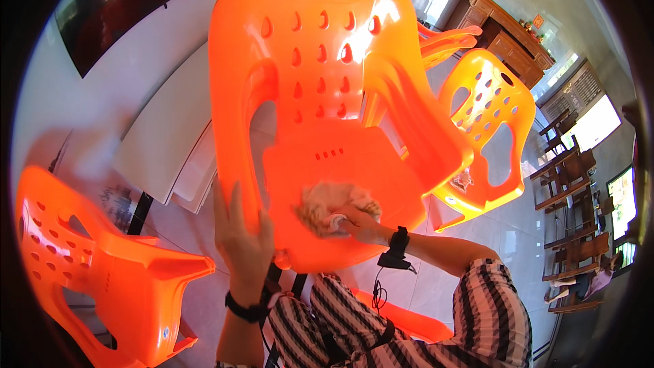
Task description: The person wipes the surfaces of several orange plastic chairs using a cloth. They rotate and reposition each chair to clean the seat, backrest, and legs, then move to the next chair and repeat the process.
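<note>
An orange plastic armchair (321,161) with drop-shaped holes in its backrest stands right before me. My right hand (361,225) presses a crumpled, light-coloured cloth (334,204) onto the front part of its seat; the cloth is slightly blurred. At the chair's armrest on the left is my left hand (244,235), its fingers raised and spread along the armrest's outer side and front end. Whether its palm bears on the plastic is hard to tell. Both wrists wear black straps, and a thin cable hangs from the right one.
Another orange chair (130,271) stands at the lower left, and an orange-yellow one (490,97) at the right. A white panel (163,128) leans by the left wall. Wooden chairs (582,168), a carved wooden cabinet (511,36) and a seated person (595,281) are farther off at the right.
</note>
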`<state>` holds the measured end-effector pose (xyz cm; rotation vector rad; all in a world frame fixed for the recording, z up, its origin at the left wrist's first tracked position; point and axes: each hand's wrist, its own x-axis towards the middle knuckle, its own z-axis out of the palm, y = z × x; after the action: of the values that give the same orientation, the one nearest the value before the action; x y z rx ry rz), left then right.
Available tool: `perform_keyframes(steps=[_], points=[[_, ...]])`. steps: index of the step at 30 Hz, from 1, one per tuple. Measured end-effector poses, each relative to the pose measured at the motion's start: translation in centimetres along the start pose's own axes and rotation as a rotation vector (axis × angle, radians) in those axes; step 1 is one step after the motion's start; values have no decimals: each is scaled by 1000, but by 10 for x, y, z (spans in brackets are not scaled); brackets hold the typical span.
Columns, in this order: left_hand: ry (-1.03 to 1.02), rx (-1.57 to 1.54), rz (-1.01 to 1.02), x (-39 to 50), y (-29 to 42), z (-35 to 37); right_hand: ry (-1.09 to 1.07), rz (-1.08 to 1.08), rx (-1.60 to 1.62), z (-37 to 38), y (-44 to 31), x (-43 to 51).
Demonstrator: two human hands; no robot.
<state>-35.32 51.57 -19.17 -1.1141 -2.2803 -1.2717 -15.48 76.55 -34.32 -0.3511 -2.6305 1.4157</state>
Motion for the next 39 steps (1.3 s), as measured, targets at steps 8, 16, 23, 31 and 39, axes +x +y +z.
perform_keyframes(steps=[8,16,23,31,39], points=[[-79,-32,-126,9,16,-8,252,416,1300,-123,-42,90],[-225,-37,-319,11,22,-17,1005,-295,794,-300,-112,240],[-321,23,-314,17,24,-22,1290,40,-124,-212,-170,379],[-348,51,-301,22,26,-24,944,-460,-522,-131,-214,371],[-368,71,-330,22,26,-24,923,-117,-804,-255,-121,308]])
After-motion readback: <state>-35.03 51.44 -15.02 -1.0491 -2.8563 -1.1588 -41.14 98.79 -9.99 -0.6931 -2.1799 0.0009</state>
